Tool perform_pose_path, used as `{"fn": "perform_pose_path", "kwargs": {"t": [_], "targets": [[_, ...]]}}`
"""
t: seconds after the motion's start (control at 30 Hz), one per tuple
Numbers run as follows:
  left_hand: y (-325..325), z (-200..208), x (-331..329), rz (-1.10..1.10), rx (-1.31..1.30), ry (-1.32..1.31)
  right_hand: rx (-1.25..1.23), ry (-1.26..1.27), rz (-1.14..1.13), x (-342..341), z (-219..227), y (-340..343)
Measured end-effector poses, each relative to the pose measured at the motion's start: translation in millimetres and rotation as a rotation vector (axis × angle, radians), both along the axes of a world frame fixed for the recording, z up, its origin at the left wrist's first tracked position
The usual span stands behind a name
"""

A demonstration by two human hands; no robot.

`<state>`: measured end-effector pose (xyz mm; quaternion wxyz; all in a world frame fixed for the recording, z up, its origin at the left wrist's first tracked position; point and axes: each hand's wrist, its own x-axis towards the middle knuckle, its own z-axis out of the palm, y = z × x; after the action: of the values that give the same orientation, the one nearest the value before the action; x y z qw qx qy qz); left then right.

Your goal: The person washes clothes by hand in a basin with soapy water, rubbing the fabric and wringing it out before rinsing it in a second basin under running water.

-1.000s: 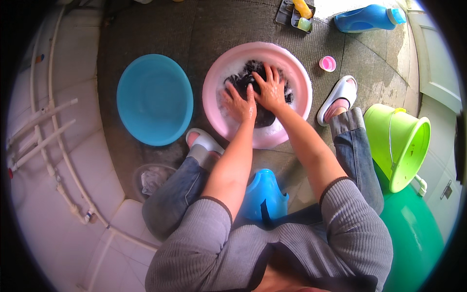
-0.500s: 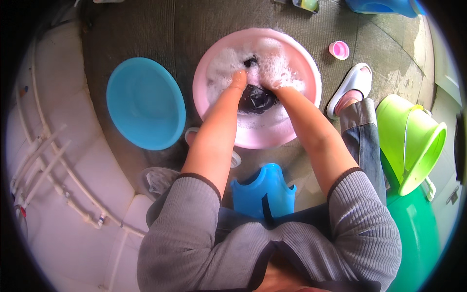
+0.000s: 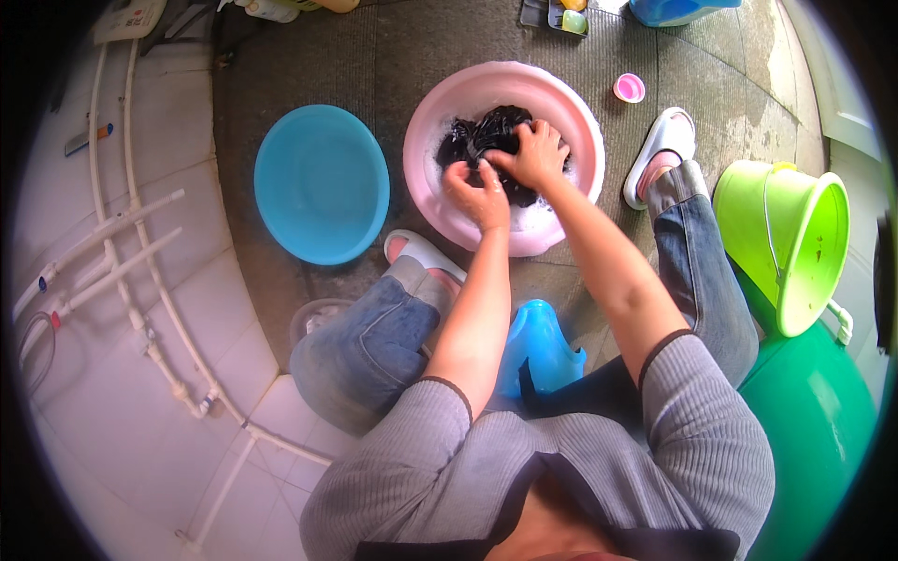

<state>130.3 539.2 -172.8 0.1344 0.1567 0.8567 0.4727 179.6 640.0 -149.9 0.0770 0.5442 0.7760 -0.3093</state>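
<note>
A wet, bunched black cloth [image 3: 505, 129] is in the pink basin [image 3: 430, 201], with white suds around it. Its exact kind of garment I cannot make out. My left hand [image 3: 479, 196] is at the cloth's near side, fingers curled and pinching a fold of it. Over the right side of the cloth lies my right hand [image 3: 537, 155], its fingers bent around the fabric and its thumb reaching toward my left fingertips. Part of the cloth is hidden under both hands.
A blue basin [image 3: 318, 182] stands to the left. Around me are a pink cap [image 3: 630, 88], a tilted lime-green bucket [image 3: 748, 210], a green tub [image 3: 823, 411] and a blue plastic stool [image 3: 541, 360]. White pipes [image 3: 166, 290] run along the left wall.
Both hands have come up out of the foam, with more of the black cloth now showing above the suds. My view has shifted left, and my left leg has come into sight.
</note>
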Motion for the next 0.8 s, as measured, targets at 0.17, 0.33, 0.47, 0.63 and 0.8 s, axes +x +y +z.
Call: {"fn": "perform_pose_path", "kwargs": {"t": [0.17,0.33,0.47,0.63,0.8], "targets": [[-4,-31,-30,-0.511,-0.534,0.319,0.199,0.125,0.146,22,-29,-49],[-2,-63,-50,-0.697,-0.619,0.227,0.039,-0.045,0.387,29,-72,-33],[46,-68,-49,-0.969,-1.026,-0.197,-0.164,0.304,0.375,76,-154,-19],[22,-115,-105,-0.722,-0.786,0.027,0.0,0.088,0.671,0,-96,18],[110,15,-83,-0.81,-0.942,-0.061,-0.419,0.256,0.111,13,-98,77]]}}
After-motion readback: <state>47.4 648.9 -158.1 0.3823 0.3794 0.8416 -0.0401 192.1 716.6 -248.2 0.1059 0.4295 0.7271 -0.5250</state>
